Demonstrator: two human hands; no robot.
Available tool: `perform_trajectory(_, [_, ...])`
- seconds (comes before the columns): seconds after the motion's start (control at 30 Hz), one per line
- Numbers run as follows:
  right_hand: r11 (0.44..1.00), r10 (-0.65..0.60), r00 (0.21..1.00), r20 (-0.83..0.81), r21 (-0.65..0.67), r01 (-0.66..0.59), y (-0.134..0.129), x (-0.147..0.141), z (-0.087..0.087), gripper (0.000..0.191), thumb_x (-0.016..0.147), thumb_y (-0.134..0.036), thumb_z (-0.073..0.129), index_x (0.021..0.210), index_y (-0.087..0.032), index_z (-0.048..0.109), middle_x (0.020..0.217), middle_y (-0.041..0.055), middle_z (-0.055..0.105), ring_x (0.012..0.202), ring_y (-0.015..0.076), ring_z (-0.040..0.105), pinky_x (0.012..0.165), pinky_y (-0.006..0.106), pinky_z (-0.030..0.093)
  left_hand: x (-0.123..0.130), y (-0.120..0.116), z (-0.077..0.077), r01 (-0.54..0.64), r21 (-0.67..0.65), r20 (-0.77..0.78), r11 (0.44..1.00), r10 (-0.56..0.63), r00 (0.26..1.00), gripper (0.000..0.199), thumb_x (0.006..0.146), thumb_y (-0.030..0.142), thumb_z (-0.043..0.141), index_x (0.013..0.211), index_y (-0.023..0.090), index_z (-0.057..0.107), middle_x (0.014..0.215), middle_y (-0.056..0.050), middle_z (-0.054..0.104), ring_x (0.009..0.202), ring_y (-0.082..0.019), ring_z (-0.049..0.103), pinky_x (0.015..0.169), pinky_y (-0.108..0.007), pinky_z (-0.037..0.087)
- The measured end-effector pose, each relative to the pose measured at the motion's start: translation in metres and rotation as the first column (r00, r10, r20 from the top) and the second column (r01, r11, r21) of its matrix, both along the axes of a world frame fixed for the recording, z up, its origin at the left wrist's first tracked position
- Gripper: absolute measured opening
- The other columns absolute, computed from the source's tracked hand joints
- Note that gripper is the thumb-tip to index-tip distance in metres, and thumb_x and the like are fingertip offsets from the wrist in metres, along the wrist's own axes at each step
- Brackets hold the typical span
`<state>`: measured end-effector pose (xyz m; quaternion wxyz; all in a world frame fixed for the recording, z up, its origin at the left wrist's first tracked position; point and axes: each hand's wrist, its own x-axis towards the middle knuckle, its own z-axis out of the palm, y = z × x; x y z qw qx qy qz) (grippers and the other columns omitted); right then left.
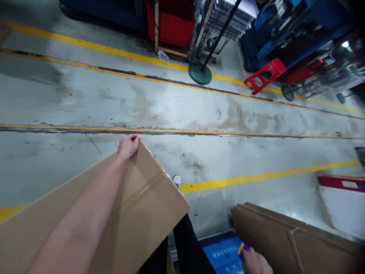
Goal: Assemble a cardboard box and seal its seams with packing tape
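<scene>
My left hand (129, 147) is closed on the far corner of a large flat cardboard box (151, 190), which spreads across the lower left under my forearm. A strip of shiny tape runs over the cardboard. At the bottom edge of the view, my right hand (255, 262) is closed around a small blue tool with an orange end (241, 249), possibly a box cutter; its kind is not clear. Part of that hand lies outside the picture. Beside it is a stack of folded cardboard (270, 224).
A blue box with white lettering (222, 253) sits low beside my legs. Yellow lines (242, 179) cross the grey floor. Farther off stand a red stool (266, 74), a pole on a green base (200, 73), a red bin (172, 23) and a white panel (345, 205).
</scene>
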<state>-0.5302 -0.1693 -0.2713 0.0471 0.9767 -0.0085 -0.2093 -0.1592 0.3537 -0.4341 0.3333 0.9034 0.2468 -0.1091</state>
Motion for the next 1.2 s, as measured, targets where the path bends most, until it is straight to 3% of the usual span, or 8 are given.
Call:
perform_trajectory(0.1, [1.0, -0.02, 0.993, -0.12, 0.006, 0.021, -0.006, -0.009, 0.001, 0.036, 0.084, -0.034, 0.054, 0.111, -0.027, 0.077, 0.103, 0.016, 0.076, 0.071, 0.029, 0.075, 0.055, 0.039, 0.061, 0.001, -0.003, -0.001, -0.025, 0.005, -0.011, 1.0, 0.025, 1.0, 0.029, 0.088, 0.049, 0.054, 0.097, 0.027, 0.07, 0.105, -0.007, 0.075, 0.11, -0.032, 0.065, 0.111, -0.051, 0.035])
perform_trajectory(0.23, [0.916, 0.238, 0.969, 0.062, 0.318, -0.246, 0.111, 0.021, -0.017, 0.053, 0.091, -0.033, 0.054, 0.143, -0.032, 0.054, 0.146, 0.0122, 0.056, 0.125, 0.0294, 0.062, 0.093, 0.042, 0.061, 0.007, -0.01, 0.005, -0.036, 0.025, -0.08, 0.999, 0.038, 0.996, 0.023, 0.086, 0.042, 0.056, 0.1, 0.026, 0.065, 0.103, -0.006, 0.076, 0.104, -0.03, 0.067, 0.107, -0.051, 0.039])
perform_trajectory(0.37, [0.709, 0.38, 0.881, 0.281, 0.522, -0.473, 0.248, 0.043, -0.046, 0.05, 0.089, -0.03, 0.055, 0.138, -0.038, 0.056, 0.144, 0.0088, 0.059, 0.09, 0.0244, 0.072, 0.074, 0.039, 0.063, 0.01, -0.014, 0.004, -0.025, 0.081, -0.097, 0.996, 0.033, 0.995, 0.022, 0.088, 0.039, 0.053, 0.099, 0.024, 0.066, 0.101, -0.008, 0.075, 0.106, -0.034, 0.066, 0.112, -0.061, 0.03])
perform_trajectory(0.47, [0.703, 0.219, 0.834, 0.506, 0.511, -0.494, 0.289, 0.04, -0.062, 0.031, 0.091, -0.035, 0.054, 0.12, -0.034, 0.067, 0.129, 0.0045, 0.07, 0.086, 0.0246, 0.071, 0.068, 0.037, 0.061, 0.01, -0.018, 0.002, -0.025, 0.129, -0.053, 0.991, 0.032, 0.998, 0.029, 0.09, 0.04, 0.052, 0.111, 0.023, 0.065, 0.098, -0.008, 0.075, 0.104, -0.032, 0.067, 0.116, -0.061, 0.027])
perform_trajectory(0.67, [0.649, 0.107, 0.95, 0.294, 0.703, -0.291, 0.265, 0.122, -0.067, 0.059, 0.1, -0.034, 0.038, 0.152, -0.009, 0.037, 0.153, 0.0159, 0.047, 0.143, 0.0299, 0.043, 0.111, 0.045, 0.05, -0.022, -0.042, 0.013, 0.091, 0.364, 0.308, 0.927, -0.211, 0.928, 0.048, 0.095, 0.038, 0.051, 0.132, 0.008, 0.056, 0.144, -0.022, 0.053, 0.137, -0.034, 0.044, 0.12, -0.05, 0.03])
perform_trajectory(0.83, [0.684, 0.152, 0.986, 0.073, 0.712, -0.158, 0.272, 0.217, -0.128, 0.057, 0.1, -0.023, 0.038, 0.152, -0.001, 0.033, 0.157, 0.0209, 0.038, 0.145, 0.0314, 0.04, 0.117, 0.05, 0.045, -0.075, -0.071, 0.011, 0.813, 0.42, 0.329, 0.403, -0.903, 0.277, 0.024, 0.098, 0.019, 0.047, 0.11, 0.017, 0.067, 0.111, -0.008, 0.072, 0.107, -0.021, 0.063, 0.115, -0.042, 0.04])
perform_trajectory(1.07, [0.688, 0.075, 0.997, -0.031, 0.726, -0.029, 0.253, 0.188, -0.165, 0.058, 0.104, -0.037, 0.036, 0.154, -0.007, 0.032, 0.155, 0.0149, 0.043, 0.138, 0.0291, 0.051, 0.111, 0.047, 0.05, -0.038, -0.049, 0.002, 0.899, 0.342, 0.202, 0.271, -0.956, 0.212, 0.026, 0.1, 0.029, 0.047, 0.096, 0.019, 0.071, 0.098, -0.005, 0.075, 0.095, -0.018, 0.067, 0.11, -0.042, 0.04])
perform_trajectory(1.2, [0.707, 0.057, 0.989, -0.14, 0.705, 0.059, 0.211, 0.152, -0.161, 0.058, 0.104, -0.042, 0.032, 0.153, -0.01, 0.035, 0.152, 0.014, 0.047, 0.136, 0.028, 0.053, 0.11, 0.047, 0.051, -0.019, -0.041, 0.006, 0.846, 0.376, 0.091, 0.377, -0.924, 0.371, 0.033, 0.1, 0.034, 0.046, 0.09, 0.019, 0.074, 0.105, -0.007, 0.074, 0.114, -0.025, 0.063, 0.123, -0.056, 0.02])
